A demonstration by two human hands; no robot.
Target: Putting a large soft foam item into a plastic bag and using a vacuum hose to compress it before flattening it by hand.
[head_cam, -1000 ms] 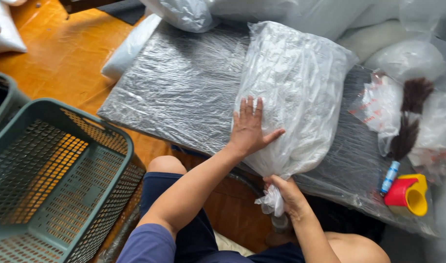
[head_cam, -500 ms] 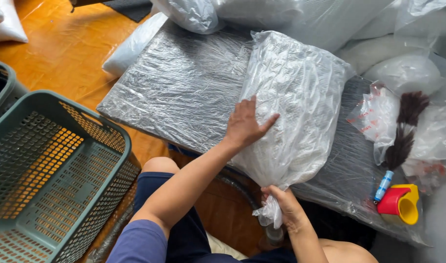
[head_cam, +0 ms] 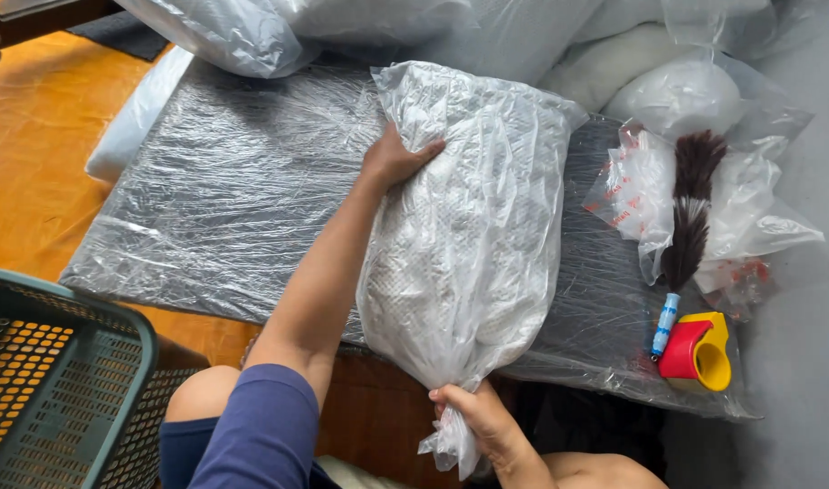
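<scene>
Blue short sleeve (head_cam: 261, 426), dark blue shorts (head_cam: 175, 453)

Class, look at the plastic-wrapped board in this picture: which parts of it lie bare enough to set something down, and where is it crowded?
The widest bare patch of the wrapped board lies between the left hand on the bagged white cloth and the board's left edge. A narrow strip runs between that bag and the feather duster. The right end is crowded: duster, loose clear bags, tape dispenser. The right hand grips the bag's neck.

Stuffed clear bag (head_cam: 473, 226), neck gathered
</scene>
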